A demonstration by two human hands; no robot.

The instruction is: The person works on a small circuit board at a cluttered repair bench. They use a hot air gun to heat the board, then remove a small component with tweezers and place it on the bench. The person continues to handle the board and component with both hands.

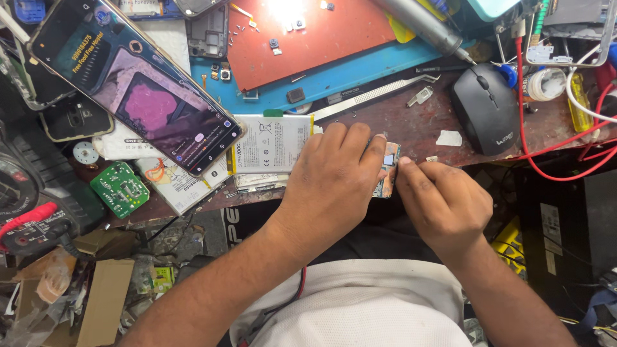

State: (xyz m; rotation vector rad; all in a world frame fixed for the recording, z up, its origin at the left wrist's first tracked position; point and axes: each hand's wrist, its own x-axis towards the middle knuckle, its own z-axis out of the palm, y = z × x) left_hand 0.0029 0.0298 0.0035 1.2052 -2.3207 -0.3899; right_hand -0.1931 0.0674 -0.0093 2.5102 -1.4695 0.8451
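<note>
My left hand [334, 180] lies over a small phone circuit board [387, 168] at the bench's front edge, its fingers pinning the board down and hiding most of it. My right hand [440, 196] touches the board's right edge with pinched fingertips; whether it holds a small part or tool there I cannot tell. A white flat phone battery [270, 142] lies just left of my left hand. Metal tweezers [379, 93] rest on the bench beyond both hands.
A lit smartphone [132, 80] leans at the upper left. A red mat [315, 32] with small screws lies on a blue mat [360, 67]. A black mouse [485, 109], red cables [546, 164], a green circuit board [119, 189] and a multimeter [26, 212] surround the spot.
</note>
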